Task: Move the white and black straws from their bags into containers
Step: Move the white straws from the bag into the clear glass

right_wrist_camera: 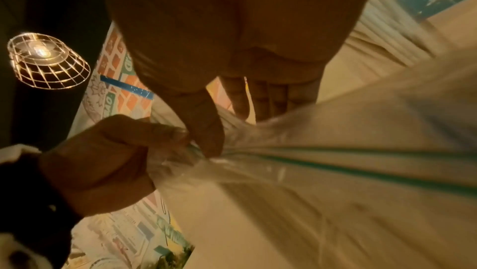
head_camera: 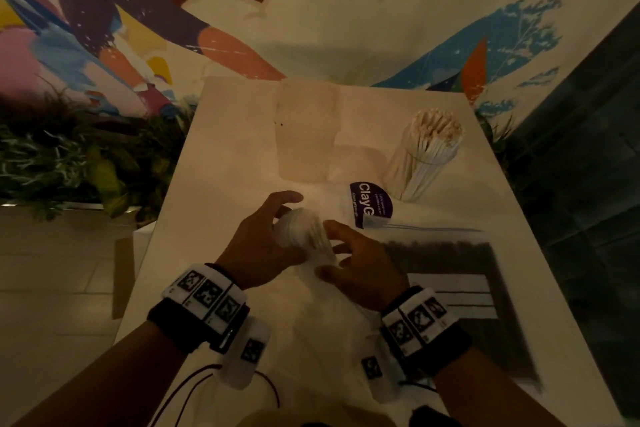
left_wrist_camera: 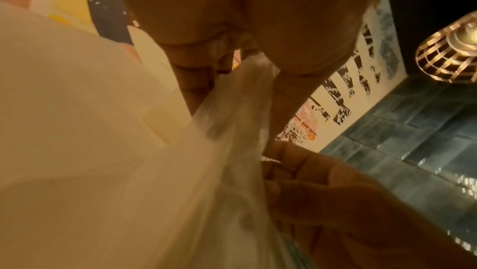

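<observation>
- Left hand (head_camera: pixel 266 236) & right hand (head_camera: pixel 360 267) meet over the near-centre of the desk (head_camera: pixel 214 156), both on a clear zip bag (head_camera: pixel 308 236) that looks to hold white straws – bag is blurred in the head view, so contents only roughly readable.
- Left grip: fingers and thumb curl round the bunched top of the bag. Right grip: thumb and fingers pinch the plastic near the zip strip (right_wrist_camera: pixel 361 171), seen from the right wrist cam. Both narrow, both holding film, not the straws themselves.
- Second bag w/ black straws (head_camera: pixel 446 274) lies flat on the desk just right of the right hand, zip line at its far edge – looks untouched.
- Far right: a clear container (head_camera: pixel 419 166) already stuffed w/ white straws (head_camera: pixel 436 128), standing upright. An empty-looking clear container (head_camera: pixel 304 135) stands at centre back – prob. the one for the black straws.
- Purple round label (head_camera: pixel 372 204) lies between the hands and the full container.
- Handling, my guess: straws are v. light, stiff but crushable – squeeze too hard and they flatten. The film is thin, slippery, no shape of its own; it slides over the straws rather than carrying them.
- Where to hold: one hand on the bag's lip to keep the mouth open, the other round the bundle at mid-length so it comes out as one bunch, not fanning.
- Risk: loose straws roll off the desk; the tall containers may tip if knocked.
</observation>
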A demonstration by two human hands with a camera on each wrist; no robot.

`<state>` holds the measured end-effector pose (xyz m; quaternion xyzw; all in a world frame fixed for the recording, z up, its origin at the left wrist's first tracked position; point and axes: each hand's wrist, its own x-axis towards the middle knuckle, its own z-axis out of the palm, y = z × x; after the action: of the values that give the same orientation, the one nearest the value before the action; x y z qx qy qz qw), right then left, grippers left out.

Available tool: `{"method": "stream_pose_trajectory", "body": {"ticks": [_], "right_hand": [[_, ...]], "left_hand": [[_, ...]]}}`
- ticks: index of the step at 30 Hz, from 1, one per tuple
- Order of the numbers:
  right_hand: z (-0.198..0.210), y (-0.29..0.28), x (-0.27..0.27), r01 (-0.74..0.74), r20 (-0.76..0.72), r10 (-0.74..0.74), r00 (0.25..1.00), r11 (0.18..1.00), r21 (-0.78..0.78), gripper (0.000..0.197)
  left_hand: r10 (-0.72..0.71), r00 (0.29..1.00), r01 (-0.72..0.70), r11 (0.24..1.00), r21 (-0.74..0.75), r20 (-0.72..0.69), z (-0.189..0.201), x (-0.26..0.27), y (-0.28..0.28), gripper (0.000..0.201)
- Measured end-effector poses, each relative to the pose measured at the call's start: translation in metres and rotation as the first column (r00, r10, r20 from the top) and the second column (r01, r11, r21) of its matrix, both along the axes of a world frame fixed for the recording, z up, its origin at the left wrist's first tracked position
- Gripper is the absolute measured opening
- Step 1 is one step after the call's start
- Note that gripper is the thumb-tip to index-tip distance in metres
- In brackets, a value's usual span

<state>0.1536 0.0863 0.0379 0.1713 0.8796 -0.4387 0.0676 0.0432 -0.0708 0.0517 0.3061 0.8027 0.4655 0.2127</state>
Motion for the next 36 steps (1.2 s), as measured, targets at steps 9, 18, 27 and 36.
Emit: {"method": "stream_pose_trajectory", "body": {"ticks": [9,18,27,36], "right_hand": [[-0.001,-0.014,-0.006,0.039,-0.279,-0.046,0.959,0.999,-0.032,0.039],[-0.003,-0.016,-0.008,0.033,-0.34,-0.052,0.939,0.998,-0.06,0.022],[-0.009,-0.015,-0.01,0.059,-0.378,-0.028,0.925,0.996,0.07,0.02],[-0.016,-0.008,-0.009,0.176,-0.402,-0.123,0.908,0.98,0.097,0.025]], "left_hand": [[0.019,0.984,-0.067,0.961,0.267,0.179,-0.004,-0.006,-0.009,0.076],[-0.036,0.988,-0.018,0.937,0.349,0.147,-0.012,-0.003,-0.01,0.075],[0.074,0.992,-0.046,0.966,0.256,-0.103,-0.017,0.0,-0.011,0.034],[0.162,0.954,-0.126,0.98,0.155,-0.253,-0.019,-0.006,-0.017,0.03]]}}
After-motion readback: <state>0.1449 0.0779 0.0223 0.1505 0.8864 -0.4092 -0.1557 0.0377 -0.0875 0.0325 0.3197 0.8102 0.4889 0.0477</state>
